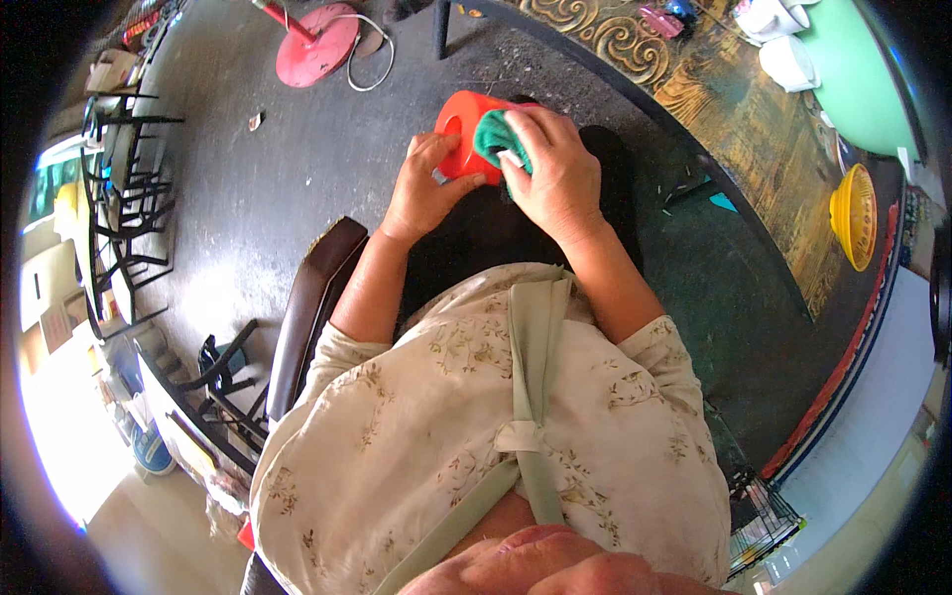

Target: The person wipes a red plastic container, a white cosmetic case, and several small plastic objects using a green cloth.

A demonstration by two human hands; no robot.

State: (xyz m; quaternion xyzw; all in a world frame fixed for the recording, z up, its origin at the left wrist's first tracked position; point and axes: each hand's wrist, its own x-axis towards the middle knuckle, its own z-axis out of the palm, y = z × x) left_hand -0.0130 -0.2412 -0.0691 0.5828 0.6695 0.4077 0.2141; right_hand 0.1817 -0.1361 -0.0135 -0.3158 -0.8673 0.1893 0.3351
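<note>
An orange-red plastic container [468,106] is held above the lap, a dark round opening in its left end. My left hand [418,190] grips that end, with fingers at the opening and the thumb along the lower side. In my right hand [559,172] is a bunched green cloth [494,135], pressed against the container's upper surface. Something small and white shows between the right fingers and the cloth; I cannot tell what it is. The right hand hides the container's far right end.
To the right stands a wooden table [714,104] with carved scrolls, bearing a yellow plastic basket [853,216] and white cups [788,62] near a green surface [855,89]. Ahead is a red round stand base [316,46] with a white cable [390,63]. A brown armrest [316,297] borders my left arm.
</note>
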